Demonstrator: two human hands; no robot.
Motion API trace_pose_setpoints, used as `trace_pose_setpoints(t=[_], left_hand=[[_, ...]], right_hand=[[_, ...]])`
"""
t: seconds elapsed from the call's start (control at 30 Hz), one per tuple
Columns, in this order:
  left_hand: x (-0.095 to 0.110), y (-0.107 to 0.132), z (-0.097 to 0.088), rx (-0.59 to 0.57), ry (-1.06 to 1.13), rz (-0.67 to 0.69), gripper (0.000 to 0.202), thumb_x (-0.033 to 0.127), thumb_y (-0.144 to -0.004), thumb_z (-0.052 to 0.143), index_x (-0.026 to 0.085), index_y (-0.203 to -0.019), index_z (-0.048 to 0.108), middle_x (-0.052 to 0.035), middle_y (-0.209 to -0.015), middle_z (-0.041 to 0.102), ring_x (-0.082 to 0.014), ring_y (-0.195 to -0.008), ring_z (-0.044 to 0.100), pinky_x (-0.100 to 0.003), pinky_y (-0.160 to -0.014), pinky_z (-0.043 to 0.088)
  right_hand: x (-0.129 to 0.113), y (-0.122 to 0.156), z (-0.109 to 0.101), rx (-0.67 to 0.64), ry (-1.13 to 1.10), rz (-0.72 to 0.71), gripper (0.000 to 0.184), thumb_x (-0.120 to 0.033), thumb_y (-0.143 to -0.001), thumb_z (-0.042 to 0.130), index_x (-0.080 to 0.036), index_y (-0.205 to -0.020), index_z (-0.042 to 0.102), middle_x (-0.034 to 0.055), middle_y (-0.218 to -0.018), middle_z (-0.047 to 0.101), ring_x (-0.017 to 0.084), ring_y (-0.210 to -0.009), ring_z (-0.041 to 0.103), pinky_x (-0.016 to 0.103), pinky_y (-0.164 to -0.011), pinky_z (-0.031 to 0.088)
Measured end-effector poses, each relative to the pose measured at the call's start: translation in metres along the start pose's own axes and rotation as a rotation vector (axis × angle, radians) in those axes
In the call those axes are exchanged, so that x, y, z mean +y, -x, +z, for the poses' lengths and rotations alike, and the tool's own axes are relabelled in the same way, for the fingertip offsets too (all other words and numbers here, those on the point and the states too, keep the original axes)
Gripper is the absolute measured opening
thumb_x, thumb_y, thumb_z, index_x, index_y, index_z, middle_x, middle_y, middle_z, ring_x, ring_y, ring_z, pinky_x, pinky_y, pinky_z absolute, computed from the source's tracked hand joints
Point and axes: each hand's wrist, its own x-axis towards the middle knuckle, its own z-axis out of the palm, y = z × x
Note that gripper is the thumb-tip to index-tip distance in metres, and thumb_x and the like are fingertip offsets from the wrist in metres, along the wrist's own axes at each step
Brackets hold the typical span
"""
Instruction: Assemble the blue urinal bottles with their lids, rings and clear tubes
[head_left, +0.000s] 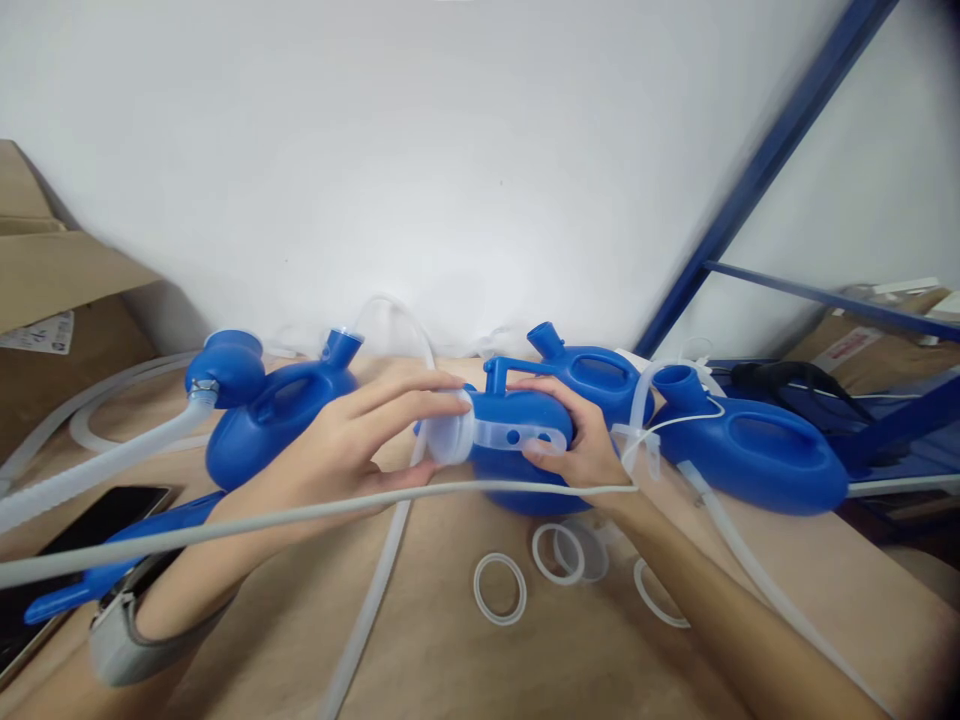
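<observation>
My left hand (360,440) grips a translucent white cap (448,432) at the left end of a blue plastic container (517,408). My right hand (581,435) is wrapped round the container's right end, its thumb on the translucent strap (499,436) that runs from the cap and has holes in it. A blue arm sticks up from the container's top. Below and behind it shows more blue plastic, partly hidden by my hands. Translucent rings (500,590) and a clear disc (589,552) lie on the brown table (435,640) in front.
Blue jugs with handles stand at left (255,440), behind (600,375) and at right (750,455). A ribbed hose (112,470) joins a blue bulb (232,365). A pale cord (300,518) crosses before my hands. A phone (127,500), cardboard box (82,300) and blue frame (750,190) flank the table.
</observation>
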Motion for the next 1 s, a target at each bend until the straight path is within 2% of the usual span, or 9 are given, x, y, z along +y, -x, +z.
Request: trace_pose_setpoints(t=[0.17, 0.3, 0.5, 0.67, 0.73, 0.87, 1.0], left_hand=[[0.010, -0.001, -0.004, -0.044, 0.019, -0.096, 0.032, 0.021, -0.102, 0.065, 0.028, -0.133, 0.071, -0.0077, -0.151, 0.066, -0.0268, -0.135, 0.066, -0.038, -0.115, 0.055], [0.011, 0.001, -0.006, -0.047, 0.106, -0.139, 0.033, 0.023, -0.102, 0.065, 0.033, -0.132, 0.076, -0.0044, -0.148, 0.069, -0.0280, -0.131, 0.069, -0.040, -0.112, 0.057], [0.009, 0.006, -0.007, -0.099, 0.150, -0.176, 0.037, 0.025, -0.100, 0.070, 0.035, -0.136, 0.075, -0.0061, -0.147, 0.070, -0.0293, -0.125, 0.072, -0.032, -0.090, 0.066], [-0.001, 0.005, -0.004, -0.011, 0.137, -0.137, 0.041, 0.034, -0.092, 0.083, 0.033, -0.132, 0.076, -0.0064, -0.138, 0.076, -0.0304, -0.125, 0.072, -0.040, -0.106, 0.061], [-0.006, 0.004, -0.001, 0.036, 0.191, -0.129, 0.046, 0.036, -0.087, 0.089, 0.032, -0.131, 0.077, -0.0064, -0.132, 0.079, -0.0301, -0.123, 0.074, -0.039, -0.107, 0.061], [-0.010, 0.008, 0.004, 0.035, 0.314, -0.256, 0.052, 0.037, -0.083, 0.092, 0.033, -0.132, 0.076, -0.0065, -0.134, 0.077, -0.0327, -0.128, 0.071, -0.041, -0.102, 0.065], [-0.008, 0.010, 0.007, 0.032, 0.422, -0.391, 0.054, 0.036, -0.082, 0.092, 0.035, -0.134, 0.075, -0.0053, -0.138, 0.074, -0.0335, -0.131, 0.069, -0.045, -0.103, 0.066]], right_hand=[[0.001, -0.001, 0.000, -0.036, -0.054, 0.033, 0.063, -0.073, -0.077, 0.082, -0.025, -0.117, 0.076, 0.0085, -0.121, 0.080, 0.035, -0.116, 0.075, 0.048, -0.103, 0.060], [-0.002, -0.002, -0.004, -0.095, -0.079, 0.037, 0.066, -0.075, -0.074, 0.084, -0.026, -0.118, 0.076, 0.0086, -0.126, 0.079, 0.035, -0.120, 0.074, 0.049, -0.105, 0.060], [-0.006, -0.001, -0.010, -0.139, -0.004, -0.016, 0.070, -0.074, -0.071, 0.087, -0.026, -0.120, 0.075, 0.0096, -0.128, 0.078, 0.035, -0.123, 0.073, 0.052, -0.111, 0.056], [-0.006, 0.002, -0.007, -0.103, 0.000, -0.047, 0.071, -0.073, -0.070, 0.088, -0.025, -0.121, 0.073, 0.0096, -0.128, 0.078, 0.034, -0.122, 0.073, 0.050, -0.110, 0.057], [-0.006, 0.003, -0.005, -0.076, 0.001, -0.056, 0.071, -0.072, -0.069, 0.090, -0.025, -0.121, 0.073, 0.0094, -0.127, 0.078, 0.034, -0.121, 0.073, 0.050, -0.109, 0.057], [-0.008, 0.004, -0.006, -0.065, 0.026, -0.031, 0.072, -0.071, -0.067, 0.091, -0.026, -0.121, 0.074, 0.0096, -0.127, 0.078, 0.034, -0.122, 0.073, 0.051, -0.110, 0.056], [-0.011, 0.004, -0.008, -0.061, 0.043, -0.025, 0.075, -0.071, -0.065, 0.092, -0.026, -0.121, 0.073, 0.0095, -0.127, 0.078, 0.035, -0.122, 0.073, 0.052, -0.110, 0.056]])
